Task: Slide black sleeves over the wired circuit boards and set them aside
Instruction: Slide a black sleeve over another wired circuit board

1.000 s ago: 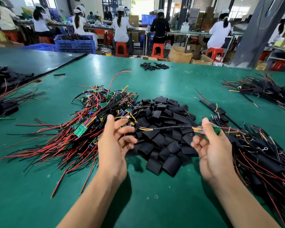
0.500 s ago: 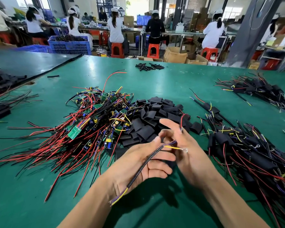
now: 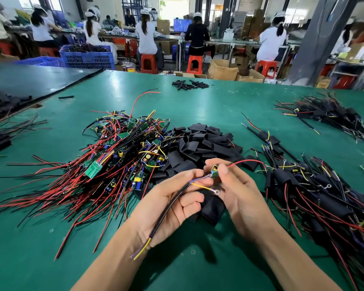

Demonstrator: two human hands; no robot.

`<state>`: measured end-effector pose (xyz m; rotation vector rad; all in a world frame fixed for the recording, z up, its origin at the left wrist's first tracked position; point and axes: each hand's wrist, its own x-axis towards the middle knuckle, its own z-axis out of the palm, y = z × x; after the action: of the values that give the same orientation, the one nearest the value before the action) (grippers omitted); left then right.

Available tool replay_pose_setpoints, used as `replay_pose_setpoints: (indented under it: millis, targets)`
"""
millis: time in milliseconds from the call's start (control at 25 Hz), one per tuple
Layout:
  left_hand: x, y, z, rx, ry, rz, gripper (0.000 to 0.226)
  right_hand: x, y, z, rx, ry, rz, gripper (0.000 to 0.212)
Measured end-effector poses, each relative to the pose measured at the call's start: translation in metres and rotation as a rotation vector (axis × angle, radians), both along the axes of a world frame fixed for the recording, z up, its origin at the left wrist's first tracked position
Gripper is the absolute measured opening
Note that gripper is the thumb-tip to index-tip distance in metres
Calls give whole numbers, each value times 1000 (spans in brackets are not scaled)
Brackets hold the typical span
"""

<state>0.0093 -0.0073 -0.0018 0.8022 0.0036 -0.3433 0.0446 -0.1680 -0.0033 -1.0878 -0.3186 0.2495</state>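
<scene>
A small green circuit board [image 3: 214, 172] with red, yellow and black wires is pinched by my right hand [image 3: 240, 198] between thumb and fingers. My left hand [image 3: 172, 204] holds its black cable [image 3: 166, 213], which runs down across the palm to my wrist. A yellow wire with a ring terminal [image 3: 216, 192] hangs between my hands. Behind them lies a heap of flat black sleeves [image 3: 200, 143]. Left of that is a tangle of bare wired boards [image 3: 118, 160]. Sleeved boards [image 3: 315, 192] are heaped at the right.
The green table [image 3: 208, 106] carries another sleeved bundle [image 3: 332, 114] at far right, a small pile of black tubes [image 3: 189, 84] at the back, and dark wire bundles [image 3: 2, 131] at the left edge. Seated workers and blue crates [image 3: 86, 56] fill the background.
My hands came together from the sleeve heap toward me. The board, first held out to the right, is now between both hands, and the cable lies across my left palm.
</scene>
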Motion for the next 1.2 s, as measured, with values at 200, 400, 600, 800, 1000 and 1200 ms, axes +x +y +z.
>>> replay_pose_setpoints:
  millis: [200, 400, 600, 800, 1000, 1200]
  targets:
    - [2, 8, 1, -161, -16, -43, 36, 7, -4, 0, 82, 106, 8, 20]
    - [5, 5, -4, 84, -52, 118, 40, 6, -4, -4, 65, 70, 53, 23]
    - [2, -2, -8, 254, -129, 264, 31, 1, 0, -11, -257, -185, -55, 34]
    - [5, 0, -9, 367, -178, 472, 13, 8, -8, -13, -664, -183, -180, 51]
    - [9, 1, -14, 573, -190, 674, 13, 16, -27, -9, -1223, -363, -10, 58]
    - [10, 5, -15, 572, -131, 729, 14, 18, -32, -10, -1353, -485, 130, 82]
